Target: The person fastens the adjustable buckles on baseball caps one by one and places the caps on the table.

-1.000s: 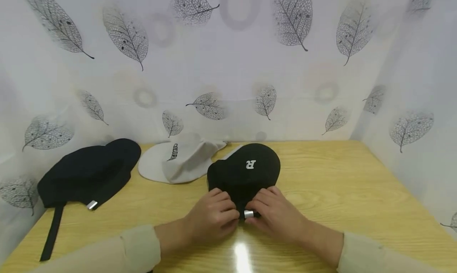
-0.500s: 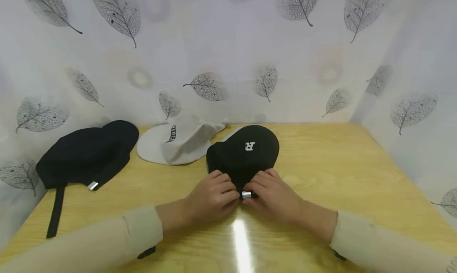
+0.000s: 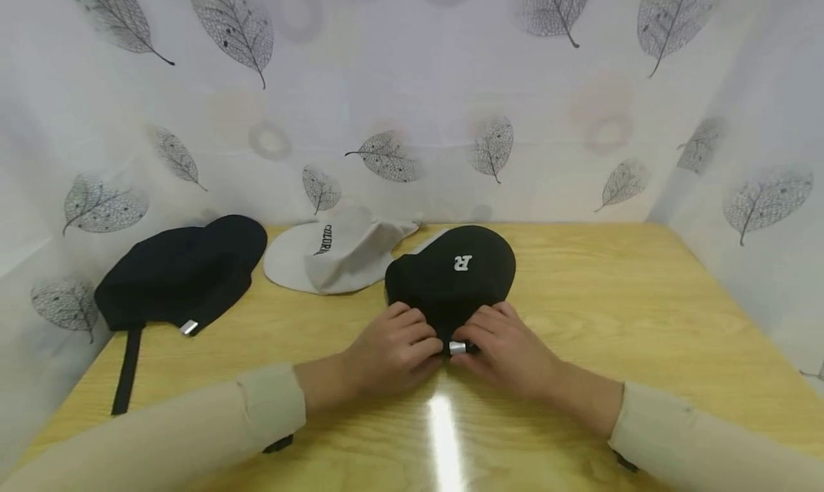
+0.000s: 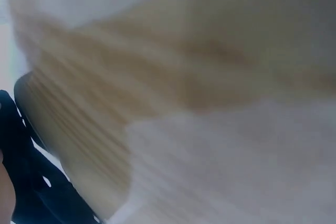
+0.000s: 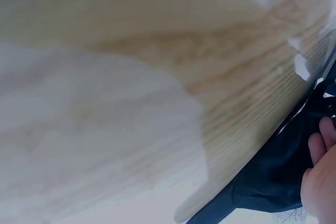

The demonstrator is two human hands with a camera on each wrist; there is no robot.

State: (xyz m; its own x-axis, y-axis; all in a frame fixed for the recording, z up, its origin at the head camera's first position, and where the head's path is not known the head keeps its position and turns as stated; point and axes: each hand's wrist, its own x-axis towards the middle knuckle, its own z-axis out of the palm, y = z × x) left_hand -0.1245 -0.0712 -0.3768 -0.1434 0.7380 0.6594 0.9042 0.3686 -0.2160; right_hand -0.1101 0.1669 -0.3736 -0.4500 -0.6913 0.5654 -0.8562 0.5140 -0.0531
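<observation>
Only the head view had shifted since earlier. On the wooden table (image 3: 611, 299) lay the black R cap (image 3: 444, 277), its near edge gripped by the left hand (image 3: 399, 345) and right hand (image 3: 508, 349), silver clasp (image 3: 457, 347) between them.

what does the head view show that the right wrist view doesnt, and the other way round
Only the head view clearly shows the left hand, white R, pale cap and far-left dark cap.

Only the right wrist view shows a broad, blurred pale patch across the wooden table.

Both show the table, the right hand at the black cap, and the leaf-print curtain.
</observation>
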